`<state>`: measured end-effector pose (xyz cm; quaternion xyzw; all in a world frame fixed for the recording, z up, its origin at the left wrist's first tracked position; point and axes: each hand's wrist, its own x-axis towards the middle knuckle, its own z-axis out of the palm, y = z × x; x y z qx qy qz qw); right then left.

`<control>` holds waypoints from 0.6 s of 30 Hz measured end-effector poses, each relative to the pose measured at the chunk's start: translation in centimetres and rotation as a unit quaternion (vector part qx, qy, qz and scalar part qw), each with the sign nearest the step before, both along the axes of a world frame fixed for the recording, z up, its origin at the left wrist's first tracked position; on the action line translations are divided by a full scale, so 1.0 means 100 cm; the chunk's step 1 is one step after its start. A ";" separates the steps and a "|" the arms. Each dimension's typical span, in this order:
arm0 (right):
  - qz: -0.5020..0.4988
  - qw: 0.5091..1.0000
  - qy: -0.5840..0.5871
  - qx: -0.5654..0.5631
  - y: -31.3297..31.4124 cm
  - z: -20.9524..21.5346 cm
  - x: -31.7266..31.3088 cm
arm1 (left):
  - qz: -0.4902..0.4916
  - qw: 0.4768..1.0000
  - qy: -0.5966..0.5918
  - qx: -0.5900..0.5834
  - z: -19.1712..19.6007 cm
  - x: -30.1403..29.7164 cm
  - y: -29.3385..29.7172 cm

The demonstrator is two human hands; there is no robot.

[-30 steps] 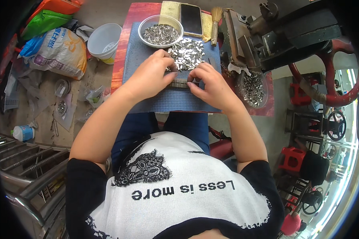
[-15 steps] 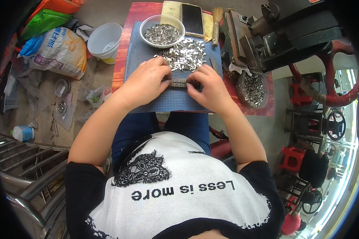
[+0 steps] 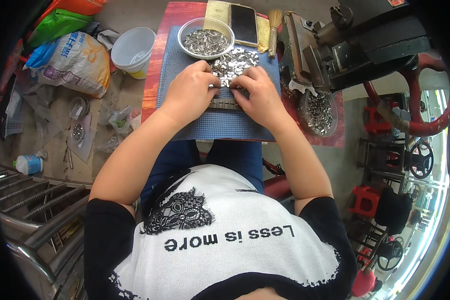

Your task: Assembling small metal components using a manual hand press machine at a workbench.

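Note:
Small shiny metal pieces [image 3: 237, 62] lie in a loose pile on a blue ribbed mat [image 3: 200, 127]. My left hand [image 3: 191, 95] is at the pile's near left edge, fingers curled and thumb drawn in toward them. At the near right edge is my right hand [image 3: 258, 97], its thumb and fingertips pinched close together. Whatever small thing either hand pinches is too small to make out. Just below the fingertips a dark notched metal bar [image 3: 224, 103] lies crosswise on the mat, its ends partly covered by my hands.
Behind the pile stands a clear bowl [image 3: 205, 42] of metal pieces, beside a phone [image 3: 243, 24] and a brush [image 3: 274, 30]. A heavy press [image 3: 330, 55] occupies the right, with another bowl of pieces [image 3: 320, 112] under it. A white bucket [image 3: 131, 52] stands left.
Both hands have moved from the notched bar slightly away from me to the near edge of the metal pieces. More of the bar now shows.

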<state>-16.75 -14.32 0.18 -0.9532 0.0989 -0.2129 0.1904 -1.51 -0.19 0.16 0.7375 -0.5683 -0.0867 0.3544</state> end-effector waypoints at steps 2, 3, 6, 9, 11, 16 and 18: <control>0.007 1.000 0.000 0.000 -0.001 -0.001 -0.002 | -0.004 1.000 -0.024 0.009 -0.003 -0.002 -0.004; 0.008 1.000 -0.002 0.024 -0.002 -0.001 -0.004 | -0.005 0.999 -0.042 0.003 -0.004 -0.002 -0.006; -0.015 0.998 -0.010 0.059 -0.006 0.004 -0.007 | -0.009 0.998 -0.070 0.002 -0.004 -0.005 -0.010; -0.048 0.997 -0.017 0.065 -0.006 0.007 -0.002 | -0.010 0.996 -0.092 0.008 -0.006 -0.004 -0.013; -0.017 0.999 -0.035 0.038 -0.004 0.006 0.005 | -0.007 0.994 -0.105 0.011 -0.009 -0.003 -0.011; 0.013 1.000 0.004 0.004 -0.005 0.001 0.006 | 0.025 0.999 -0.017 -0.043 -0.004 -0.001 -0.002; 0.011 1.000 0.015 0.005 -0.004 0.003 0.003 | 0.027 0.998 0.020 -0.045 0.000 0.001 0.004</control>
